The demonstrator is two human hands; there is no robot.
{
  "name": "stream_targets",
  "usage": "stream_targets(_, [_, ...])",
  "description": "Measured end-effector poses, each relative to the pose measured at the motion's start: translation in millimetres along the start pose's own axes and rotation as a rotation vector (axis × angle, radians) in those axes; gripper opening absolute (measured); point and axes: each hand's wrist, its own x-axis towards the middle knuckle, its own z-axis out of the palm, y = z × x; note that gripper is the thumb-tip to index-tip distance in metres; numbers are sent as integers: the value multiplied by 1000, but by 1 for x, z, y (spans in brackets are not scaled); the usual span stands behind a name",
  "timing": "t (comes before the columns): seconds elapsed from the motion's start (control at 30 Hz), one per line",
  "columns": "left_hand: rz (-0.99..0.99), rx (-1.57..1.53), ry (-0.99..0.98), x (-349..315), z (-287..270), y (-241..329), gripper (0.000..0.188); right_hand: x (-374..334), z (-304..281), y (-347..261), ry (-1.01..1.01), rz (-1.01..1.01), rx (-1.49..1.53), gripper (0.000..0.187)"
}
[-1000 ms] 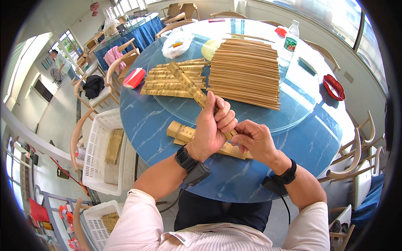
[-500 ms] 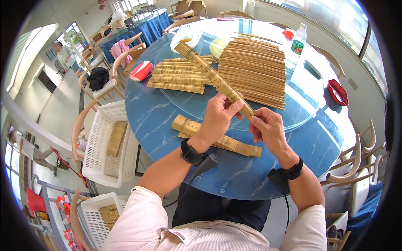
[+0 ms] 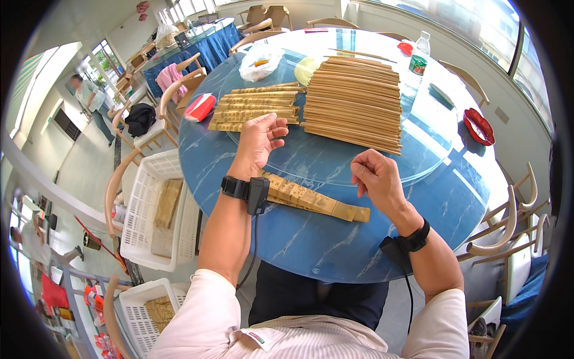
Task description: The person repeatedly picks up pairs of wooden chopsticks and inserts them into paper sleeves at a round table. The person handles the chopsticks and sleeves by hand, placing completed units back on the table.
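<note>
My left hand [image 3: 260, 139] is at the near edge of a row of long gold printed paper strips [image 3: 254, 107], its fingers loosely curled and apart with nothing in them. My right hand [image 3: 378, 179] hovers over the blue marbled table [image 3: 287, 242], fingers bent in and thumb against them, with nothing visible in it. Between the hands and my body lies a stack of flat gold printed strips [image 3: 317, 199], its left end partly hidden by my left wrist. A broad pile of thin brown rods [image 3: 353, 105] rests beyond my hands on the glass turntable.
A red and white packet [image 3: 200, 107] and a white plastic bag [image 3: 261, 61] lie at the far left. A water bottle [image 3: 418, 60] and a red dish [image 3: 479, 127] stand to the right. White plastic crates [image 3: 152, 209] with gold bundles stand at my left. Chairs ring the table.
The gold strip that both hands held is out of them. My left hand has moved left to the row of strips; my right hand has stayed near its place.
</note>
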Motion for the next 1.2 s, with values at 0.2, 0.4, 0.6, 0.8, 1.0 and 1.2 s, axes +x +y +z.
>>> stream_targets(0.2, [171,97,82,-14,18,-1,22,7,-10,4,117,-98,-91,8])
stream_targets(0.4, [660,1183,-28,-23,34,-19,45,20,-40,24,375,-347,-685,22])
stream_targets(0.6, [557,1334,-258,-27,42,-33,76,25,-44,40,296,-325,-920,28])
stream_targets(0.8, [520,1245,-257,-30,48,-27,62,26,-44,37,350,-313,-886,29])
stream_targets(1.0, [546,1113,-244,-29,49,-27,33,25,-44,43,312,-316,-904,17])
stream_targets(1.2, [490,1136,-264,-28,45,-28,20,24,-45,38,287,-254,-999,11])
